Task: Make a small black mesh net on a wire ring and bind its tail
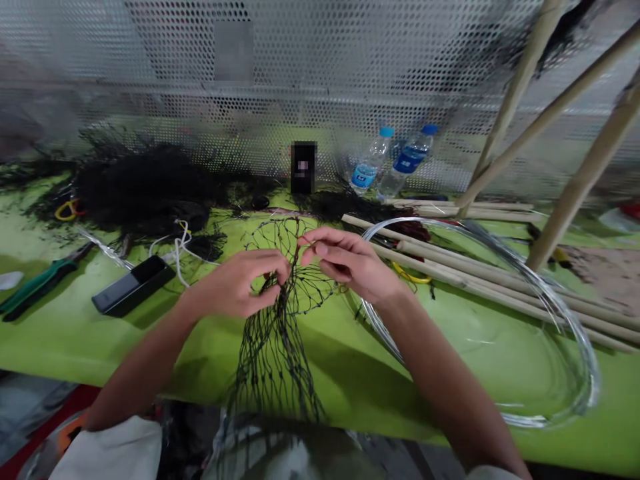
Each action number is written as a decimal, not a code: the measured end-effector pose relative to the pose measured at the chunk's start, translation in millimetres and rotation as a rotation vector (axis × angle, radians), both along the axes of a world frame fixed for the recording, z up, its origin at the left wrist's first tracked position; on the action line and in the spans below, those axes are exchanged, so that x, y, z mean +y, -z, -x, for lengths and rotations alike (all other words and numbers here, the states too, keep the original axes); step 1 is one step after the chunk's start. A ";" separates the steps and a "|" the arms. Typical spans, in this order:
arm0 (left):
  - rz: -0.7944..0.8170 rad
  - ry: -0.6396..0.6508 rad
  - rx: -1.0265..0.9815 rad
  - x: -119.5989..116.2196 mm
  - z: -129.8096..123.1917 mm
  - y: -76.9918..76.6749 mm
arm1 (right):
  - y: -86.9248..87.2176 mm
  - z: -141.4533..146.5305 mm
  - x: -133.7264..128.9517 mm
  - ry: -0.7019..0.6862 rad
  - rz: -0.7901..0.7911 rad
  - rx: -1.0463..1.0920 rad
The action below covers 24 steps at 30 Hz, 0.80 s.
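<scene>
A black knotted net [275, 360] hangs from the green tabletop over its front edge, and its round, spread part lies on the table between my hands. My left hand [245, 283] is closed on the gathered net, thumb and forefinger pinched round the bunched strands. Just to the right, my right hand [353, 260] pinches a thin reddish-brown cord [299, 250] beside the top of the bunch. The cord's exact end is too small to make out.
A coil of silvery wire [590, 373] lies right, around wooden poles [465, 280]. Upright poles [575, 193] stand behind. Two water bottles [367, 167], a black net heap [140, 183], a power bank [134, 285] with white cable and green-handled pliers [40, 288] are on the table [350, 373].
</scene>
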State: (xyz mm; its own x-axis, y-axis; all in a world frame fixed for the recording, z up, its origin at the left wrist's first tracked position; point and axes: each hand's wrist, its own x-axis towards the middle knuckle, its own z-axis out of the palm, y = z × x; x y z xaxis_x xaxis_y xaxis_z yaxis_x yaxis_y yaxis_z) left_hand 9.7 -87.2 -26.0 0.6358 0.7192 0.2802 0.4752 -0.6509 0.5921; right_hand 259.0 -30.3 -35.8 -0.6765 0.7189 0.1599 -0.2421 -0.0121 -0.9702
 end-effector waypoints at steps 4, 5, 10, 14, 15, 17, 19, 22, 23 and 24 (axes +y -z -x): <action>0.393 0.058 -0.407 26.2 5.7 19.4 | 18.3 -6.1 -7.2 0.094 -0.199 -0.191; 0.443 0.050 -0.451 32.7 4.8 24.8 | 22.9 -5.9 -10.9 0.139 -0.246 -0.237; 0.571 -0.017 -0.532 50.9 -8.9 43.9 | 40.7 1.9 -28.7 0.349 -0.378 -0.300; 0.651 -0.071 -0.527 45.1 -16.6 51.5 | 46.4 4.1 -30.6 0.293 -0.292 -0.237; 0.666 -0.088 -0.527 42.7 -17.2 53.4 | 47.1 3.5 -29.9 0.280 -0.246 -0.224; 0.688 -0.127 -0.536 38.7 -17.2 58.0 | 48.7 2.4 -29.0 0.271 -0.218 -0.232; 0.699 -0.167 -0.551 36.0 -16.0 64.2 | 51.3 2.9 -30.4 0.303 -0.303 -0.272; 0.704 -0.217 -0.542 33.5 -12.5 74.9 | 57.1 7.7 -36.2 0.376 -0.492 -0.308; 0.706 -0.232 -0.534 33.1 -11.2 78.4 | 59.3 9.8 -38.3 0.383 -0.530 -0.312; 0.709 -0.245 -0.527 33.0 -10.1 82.0 | 61.4 11.8 -40.0 0.382 -0.555 -0.318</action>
